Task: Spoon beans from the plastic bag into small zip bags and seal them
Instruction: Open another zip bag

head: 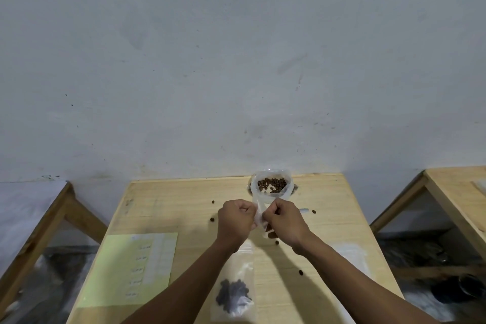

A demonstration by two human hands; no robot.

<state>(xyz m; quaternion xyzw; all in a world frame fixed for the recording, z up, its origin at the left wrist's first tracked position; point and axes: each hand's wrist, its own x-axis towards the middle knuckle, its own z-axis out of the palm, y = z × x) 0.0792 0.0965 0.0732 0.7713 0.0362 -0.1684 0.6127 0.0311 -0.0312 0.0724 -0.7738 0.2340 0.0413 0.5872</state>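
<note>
Nearest me, a filled zip bag (234, 294) lies flat on the surface (328, 229), dark beans pooled at its bottom end; set down close, I'd say, to keep finished work clear of the filling spot. To its left sits a yellow sheet (115, 268), with what looks like spare clear bags on it. Beyond the filled bag, my left hand (236, 219) and right hand (282, 221) meet over a small zip bag (261, 218). Both sets of fingers are curled shut, pinching its top edge from either side, and a few beans hang low inside. I judge that's the sealing press. Loose beans (301, 272) dot the surface around. Farther still, the plastic bag (271, 185) stands mouth-open at the back edge, ready for scooping. I can't see a spoon.
</note>
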